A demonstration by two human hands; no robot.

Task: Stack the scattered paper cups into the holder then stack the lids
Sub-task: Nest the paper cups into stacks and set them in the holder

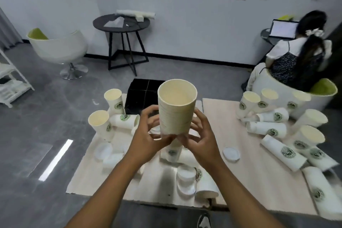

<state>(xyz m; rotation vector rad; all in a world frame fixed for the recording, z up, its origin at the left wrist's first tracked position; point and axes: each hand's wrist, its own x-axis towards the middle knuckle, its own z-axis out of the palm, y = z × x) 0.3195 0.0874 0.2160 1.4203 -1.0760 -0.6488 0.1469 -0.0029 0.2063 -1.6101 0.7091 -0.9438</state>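
Above the pale table [240,146], left hand [148,135] and right hand [200,139] both curled around the base of a nested cup stack [175,111], held upright, mouth open to the camera. Just behind, black divided holder [140,94]. Scattered around: upright cups [98,124] at left, a heap of toppled cups [273,131] at right, white lid [231,153] lying flat near the right wrist.
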